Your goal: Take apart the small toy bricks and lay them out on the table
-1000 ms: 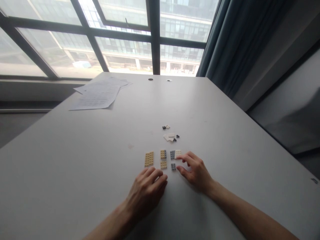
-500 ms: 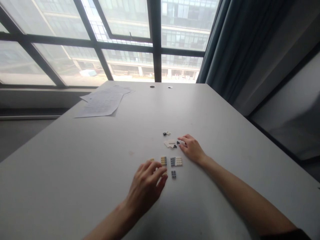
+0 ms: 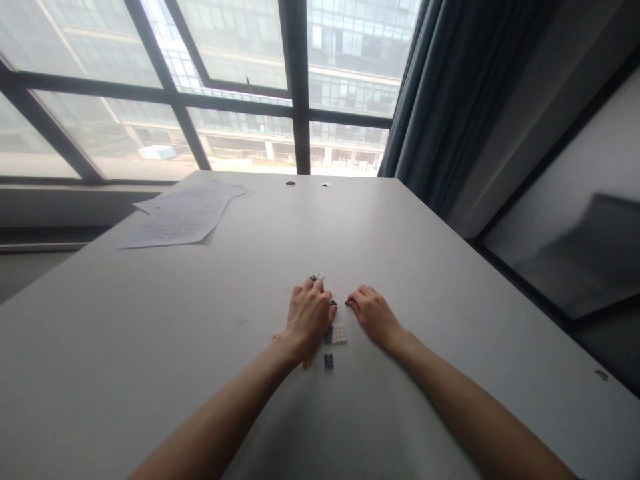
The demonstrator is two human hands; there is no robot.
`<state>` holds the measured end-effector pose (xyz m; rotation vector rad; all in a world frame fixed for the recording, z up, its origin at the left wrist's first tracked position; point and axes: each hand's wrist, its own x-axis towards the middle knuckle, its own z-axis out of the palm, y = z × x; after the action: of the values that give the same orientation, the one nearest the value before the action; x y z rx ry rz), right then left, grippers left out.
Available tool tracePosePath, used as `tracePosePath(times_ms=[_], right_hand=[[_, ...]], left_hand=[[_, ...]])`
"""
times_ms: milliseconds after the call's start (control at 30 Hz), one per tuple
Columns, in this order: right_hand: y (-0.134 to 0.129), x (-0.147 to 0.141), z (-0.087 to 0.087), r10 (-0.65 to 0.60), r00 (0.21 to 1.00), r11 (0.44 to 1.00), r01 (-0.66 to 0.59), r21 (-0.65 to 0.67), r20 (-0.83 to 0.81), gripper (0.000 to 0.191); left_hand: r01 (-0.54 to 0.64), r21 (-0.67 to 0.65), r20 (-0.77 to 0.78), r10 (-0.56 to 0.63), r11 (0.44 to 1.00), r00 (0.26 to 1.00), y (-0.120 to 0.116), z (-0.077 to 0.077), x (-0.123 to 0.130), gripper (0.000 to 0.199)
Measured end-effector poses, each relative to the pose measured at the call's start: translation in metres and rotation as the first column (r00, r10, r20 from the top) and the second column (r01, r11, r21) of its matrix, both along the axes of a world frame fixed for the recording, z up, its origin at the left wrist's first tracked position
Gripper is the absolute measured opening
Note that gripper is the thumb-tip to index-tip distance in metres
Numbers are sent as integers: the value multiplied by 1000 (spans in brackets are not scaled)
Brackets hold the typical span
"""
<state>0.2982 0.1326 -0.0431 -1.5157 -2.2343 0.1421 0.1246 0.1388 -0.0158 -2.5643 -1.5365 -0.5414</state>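
Observation:
My right hand (image 3: 374, 315) is closed in a pinch, a small dark toy brick (image 3: 347, 303) at its fingertips. My left hand (image 3: 309, 312) reaches over the pieces, fingers bent down, thumb and forefinger around another small black brick (image 3: 333, 303). Its fingers hide most of the white pieces there. Just beyond the left fingers lie small black and white pieces (image 3: 316, 277). Nearer me are a white studded plate (image 3: 341, 334) beside a grey plate (image 3: 329, 335), then a dark grey brick (image 3: 329, 362). Tan bricks (image 3: 309, 361) show partly under my left wrist.
Printed paper sheets (image 3: 180, 217) lie at the far left of the white table (image 3: 425, 267). Two round cable holes are near its far edge, one with a dark opening (image 3: 291, 183). Windows stand beyond, with a dark blue curtain (image 3: 420, 113) to the right.
My left hand has moved forward from the tan bricks to the small black and white pieces. My right hand's fingers have closed on a small dark brick. The camera view has shifted slightly.

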Motion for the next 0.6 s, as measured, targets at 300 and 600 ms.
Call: tracePosePath(times_ms=[300, 600], right_hand=[[-15, 8, -3, -28, 999, 999, 27, 30, 41, 17], [-77, 15, 10, 55, 994, 998, -54, 11, -97, 18]], left_hand=[[32, -9, 0, -32, 999, 1000, 4, -1, 11, 18], [247, -13, 178, -241, 969, 954, -88, 13, -23, 8]])
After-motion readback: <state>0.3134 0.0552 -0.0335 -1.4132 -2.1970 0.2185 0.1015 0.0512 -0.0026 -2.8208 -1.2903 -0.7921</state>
